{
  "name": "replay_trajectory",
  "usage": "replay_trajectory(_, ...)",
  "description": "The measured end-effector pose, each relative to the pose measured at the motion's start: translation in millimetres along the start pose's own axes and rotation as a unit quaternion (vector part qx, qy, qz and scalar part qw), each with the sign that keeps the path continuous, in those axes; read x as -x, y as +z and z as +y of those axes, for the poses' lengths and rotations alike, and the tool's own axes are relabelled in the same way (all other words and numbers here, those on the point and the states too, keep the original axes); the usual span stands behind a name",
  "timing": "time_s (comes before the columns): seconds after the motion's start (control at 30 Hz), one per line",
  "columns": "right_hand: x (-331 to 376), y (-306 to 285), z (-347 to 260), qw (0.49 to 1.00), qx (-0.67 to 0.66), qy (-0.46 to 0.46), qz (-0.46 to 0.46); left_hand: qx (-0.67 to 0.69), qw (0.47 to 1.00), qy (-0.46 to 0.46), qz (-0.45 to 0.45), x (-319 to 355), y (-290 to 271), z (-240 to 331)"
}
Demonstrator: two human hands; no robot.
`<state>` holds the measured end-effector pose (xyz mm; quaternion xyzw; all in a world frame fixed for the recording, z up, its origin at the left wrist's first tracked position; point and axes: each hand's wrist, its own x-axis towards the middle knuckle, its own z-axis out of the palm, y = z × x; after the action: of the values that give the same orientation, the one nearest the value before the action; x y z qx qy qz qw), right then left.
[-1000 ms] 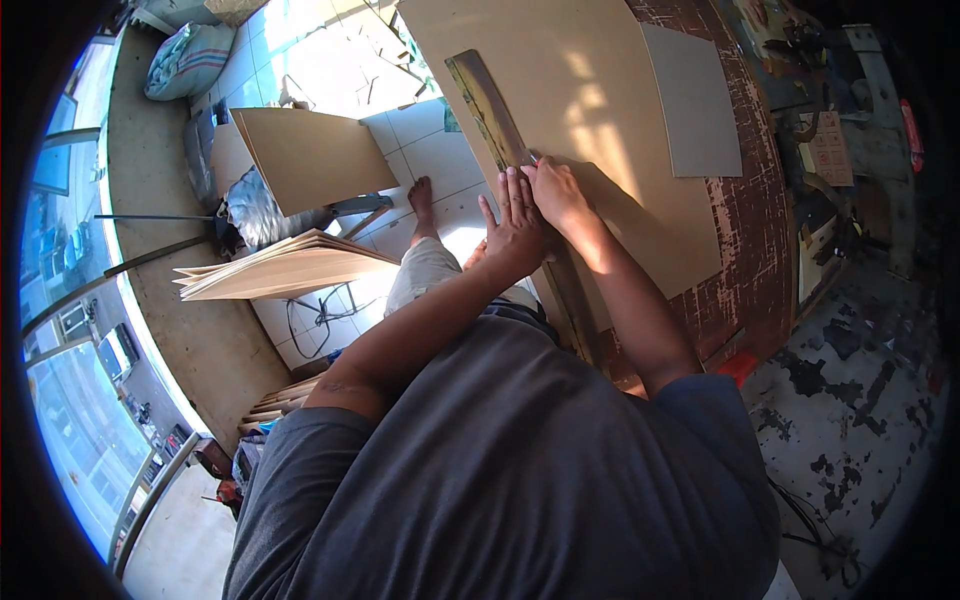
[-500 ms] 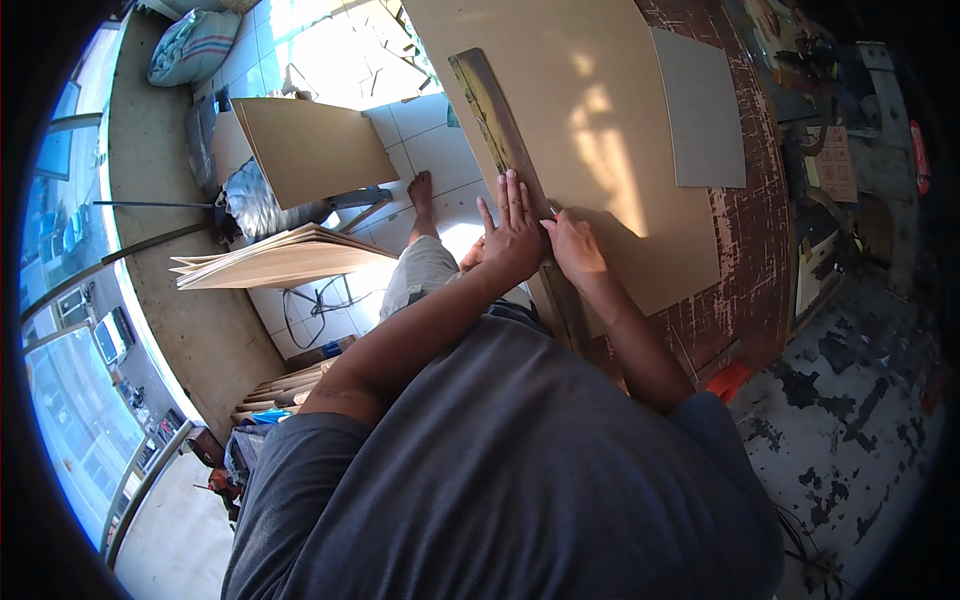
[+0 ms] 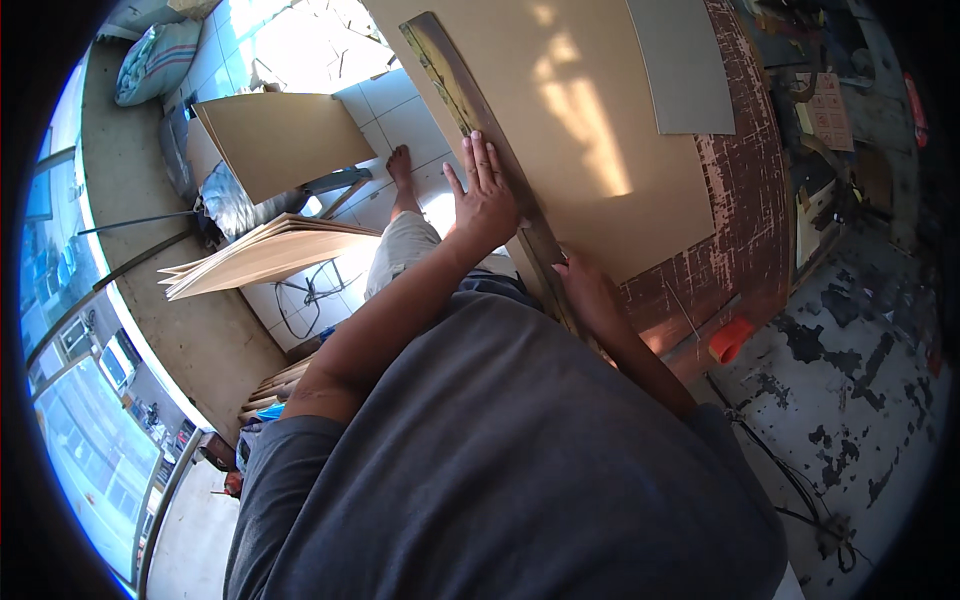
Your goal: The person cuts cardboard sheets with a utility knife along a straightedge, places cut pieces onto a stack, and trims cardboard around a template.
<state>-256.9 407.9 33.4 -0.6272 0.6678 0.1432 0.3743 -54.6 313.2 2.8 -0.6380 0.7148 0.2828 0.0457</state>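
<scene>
A long, worn flat strip [image 3: 505, 165], dark with yellowish patches, lies along the left side of a large tan board [image 3: 640, 215]. My left hand [image 3: 485, 208] presses flat on the strip, its fingers stretched out and spread. Lower down, close to my body, my right hand [image 3: 588, 288] is closed beside the strip's right edge. A small thin tip shows at its fingers, but the rest of what it grips is hidden in the hand.
A smaller grey sheet [image 3: 685, 75] rests on the board's far right. Beneath is a scratched reddish-brown tabletop [image 3: 735, 215], with an orange-red ring [image 3: 731, 341] at its near edge. Leftward stand bent tan sheets [image 3: 285, 145] and a stack of thin sheets [image 3: 265, 257].
My right hand has slid along the strip toward my body. The left hand stays pressed on about the same part of the strip. The whole view has shifted a little.
</scene>
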Motion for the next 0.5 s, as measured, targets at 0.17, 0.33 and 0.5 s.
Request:
replay_trajectory(0.17, 40.0, 10.3, 17.9, 0.994, -0.065, 0.073, -0.044, -0.008, 0.999, 0.009, 0.032, 1.7, 8.2, -4.2)
replay_trajectory(0.33, 87.5, 30.1, 52.1, 0.998, 0.004, 0.066, -0.015, -0.008, 1.000, 0.009, 0.016, 2.2, 4.9, -3.1)
replay_trajectory(0.5, 108.1, 40.4, 71.8, 0.993, 0.001, 0.117, -0.021, -0.031, 0.999, 0.002, -0.015, -0.7, -1.5, 0.1)
